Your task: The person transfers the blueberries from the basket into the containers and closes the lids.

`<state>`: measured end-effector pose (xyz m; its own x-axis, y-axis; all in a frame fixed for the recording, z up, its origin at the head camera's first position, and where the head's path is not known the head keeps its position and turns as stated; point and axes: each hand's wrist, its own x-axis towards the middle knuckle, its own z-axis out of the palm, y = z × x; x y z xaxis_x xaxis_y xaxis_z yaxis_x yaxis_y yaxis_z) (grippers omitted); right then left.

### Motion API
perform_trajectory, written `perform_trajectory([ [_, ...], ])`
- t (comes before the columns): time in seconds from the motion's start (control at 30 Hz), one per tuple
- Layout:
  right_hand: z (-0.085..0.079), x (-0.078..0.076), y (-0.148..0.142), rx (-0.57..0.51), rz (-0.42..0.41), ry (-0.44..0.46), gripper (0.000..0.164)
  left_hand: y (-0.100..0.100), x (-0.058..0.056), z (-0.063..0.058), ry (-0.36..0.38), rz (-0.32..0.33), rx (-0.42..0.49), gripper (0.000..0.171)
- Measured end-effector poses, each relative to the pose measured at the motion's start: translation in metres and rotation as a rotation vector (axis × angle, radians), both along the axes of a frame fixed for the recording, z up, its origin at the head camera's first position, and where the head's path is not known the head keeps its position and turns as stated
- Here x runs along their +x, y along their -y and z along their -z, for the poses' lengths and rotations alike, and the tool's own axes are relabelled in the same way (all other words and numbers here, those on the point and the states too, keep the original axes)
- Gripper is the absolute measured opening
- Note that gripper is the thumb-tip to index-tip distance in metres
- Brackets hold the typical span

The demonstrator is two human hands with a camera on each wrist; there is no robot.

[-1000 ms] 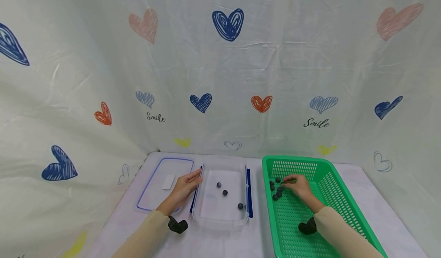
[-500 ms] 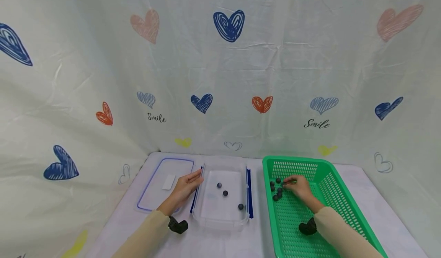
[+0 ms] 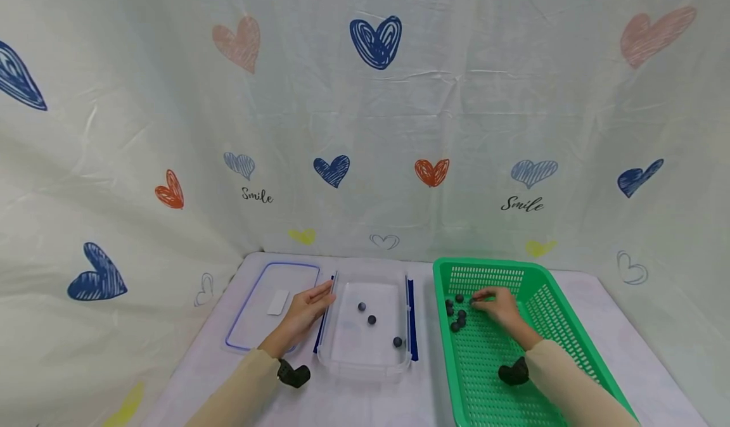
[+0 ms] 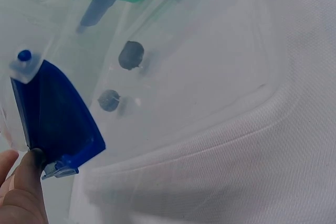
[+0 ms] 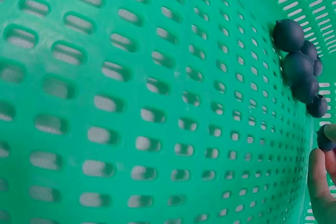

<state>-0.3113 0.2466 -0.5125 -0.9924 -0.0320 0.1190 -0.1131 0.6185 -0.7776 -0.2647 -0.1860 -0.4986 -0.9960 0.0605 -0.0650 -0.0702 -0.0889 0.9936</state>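
In the head view my left hand (image 3: 305, 313) touches the left side of a clear plastic box (image 3: 365, 371), its fingers nearly straight. The left wrist view shows those fingertips against the lower edge of a blue latch flap (image 4: 58, 114). Three blueberries (image 3: 372, 320) lie apart on the box floor. My right hand (image 3: 499, 305) is inside a green basket (image 3: 448, 363), near its far left corner. Between thumb and finger it pinches a blueberry (image 5: 324, 139). Several more blueberries (image 5: 298, 69) sit bunched by the basket's left wall, beside the hand.
Left of the box lies its clear lid (image 3: 245, 316) with a blue seal, partly behind my left hand. The box's right latch (image 3: 413, 322) hangs folded out towards the basket. Behind the table (image 3: 424, 382) hangs a white curtain (image 3: 365, 123) printed with hearts.
My right hand has shifted slightly right, away from the bunched blueberries, pinching one blueberry. The left hand keeps its place at the box.
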Motion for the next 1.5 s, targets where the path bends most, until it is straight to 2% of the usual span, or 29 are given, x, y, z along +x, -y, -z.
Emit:
perform_trajectory([
  [0.33, -0.007, 0.003, -0.011, -0.012, -0.018, 0.02, 0.018, 0.002, -0.002, 0.003, -0.001, 0.007, -0.004, 0.052],
  [0.7, -0.03, 0.008, -0.014, -0.036, -0.05, 0.03, 0.023, 0.002, -0.003, 0.003, -0.001, 0.0, -0.003, 0.052],
  [0.77, -0.034, 0.01, -0.013, -0.057, -0.062, 0.049, 0.024, 0.002, -0.002, 0.002, 0.006, 0.006, 0.009, 0.052],
  [0.83, -0.039, 0.012, -0.012, -0.065, -0.077, 0.058, 0.025, 0.002, 0.002, -0.005, 0.006, 0.023, 0.004, 0.052],
  [0.97, -0.048, 0.014, -0.008, -0.071, -0.098, 0.058, 0.025, 0.001, 0.002, -0.006, 0.015, 0.012, -0.009, 0.052],
  [1.07, -0.054, 0.015, -0.005, -0.08, -0.109, 0.058, 0.026, 0.001, -0.003, 0.002, 0.014, -0.004, -0.01, 0.052],
  [1.23, -0.061, 0.014, -0.002, -0.095, -0.121, 0.055, 0.027, 0.002, -0.007, 0.004, 0.022, 0.02, 0.0, 0.054],
  [1.37, -0.065, 0.013, 0.002, -0.114, -0.136, 0.059, 0.032, 0.002, -0.006, 0.003, 0.021, 0.027, 0.004, 0.053],
  [1.5, -0.07, 0.012, 0.007, -0.134, -0.149, 0.056, 0.033, 0.002, -0.001, -0.003, 0.02, 0.027, 0.012, 0.052],
])
